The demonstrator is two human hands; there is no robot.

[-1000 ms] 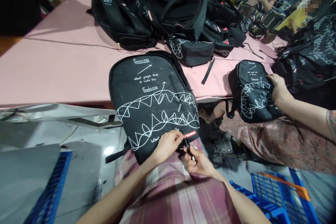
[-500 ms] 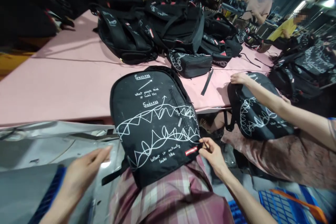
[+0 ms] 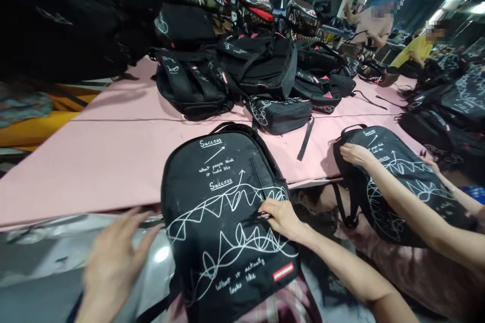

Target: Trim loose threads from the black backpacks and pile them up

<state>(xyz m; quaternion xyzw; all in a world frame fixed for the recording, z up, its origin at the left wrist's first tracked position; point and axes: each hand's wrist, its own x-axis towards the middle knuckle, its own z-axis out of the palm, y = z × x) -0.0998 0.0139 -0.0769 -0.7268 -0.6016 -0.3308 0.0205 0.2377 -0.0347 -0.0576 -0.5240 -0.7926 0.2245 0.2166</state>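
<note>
A black backpack (image 3: pixel 212 222) with white scribbled lines, handwriting and a small red label rests on my lap, leaning against the table edge. Thumb and fingers of my right hand (image 3: pixel 278 217) are closed at the front pocket, where its zipper pull sits; the fingers mostly cover the pull. To the left of the bag, my left hand (image 3: pixel 115 252) hovers blurred over the grey surface, fingers spread and nothing in them. A short black strap (image 3: pixel 157 308) sticks out at the bag's lower left.
A co-worker's hand (image 3: pixel 354 154) rests on a similar backpack (image 3: pixel 409 181) to my right. Black bags (image 3: pixel 261 65) crowd the far side of the pink table (image 3: pixel 113 156). Patterned bags (image 3: pixel 255 7) are stacked behind, and two people stand farther back.
My right hand has moved from the bag's lower right edge up to the front zipper. My left hand's fingers have spread. The view has tilted up, so the bag sits lower.
</note>
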